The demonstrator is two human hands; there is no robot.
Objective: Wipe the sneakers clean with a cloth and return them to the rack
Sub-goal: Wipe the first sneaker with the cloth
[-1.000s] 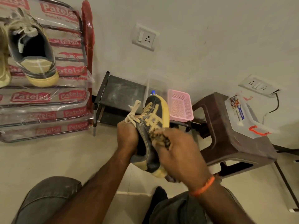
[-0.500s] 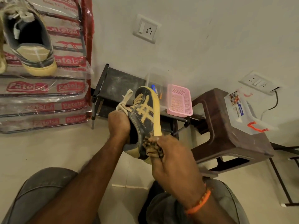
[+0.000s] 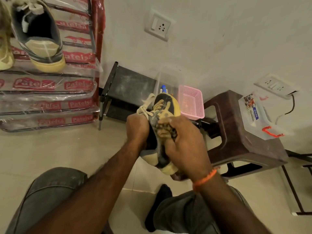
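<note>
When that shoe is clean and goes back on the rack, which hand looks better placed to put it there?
Probably the left hand. It already grips the sneaker near the laces, and the rack stands on that side. The right hand is busy holding the cloth against the shoe.

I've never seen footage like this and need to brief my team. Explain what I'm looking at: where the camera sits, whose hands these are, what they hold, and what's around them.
The camera is worn on a person's head, looking forward and down, so the two arms are the wearer's own; no robot is involved. The left hand grips a black sneaker with yellow sole and cream laces. The right hand presses a dark patterned cloth against its side. At upper left, a plastic-wrapped red shoe rack holds a matching second sneaker. Near the wall stand a low black shelf, a pink plastic basket, and a brown plastic stool carrying a clear lidded box.
</note>
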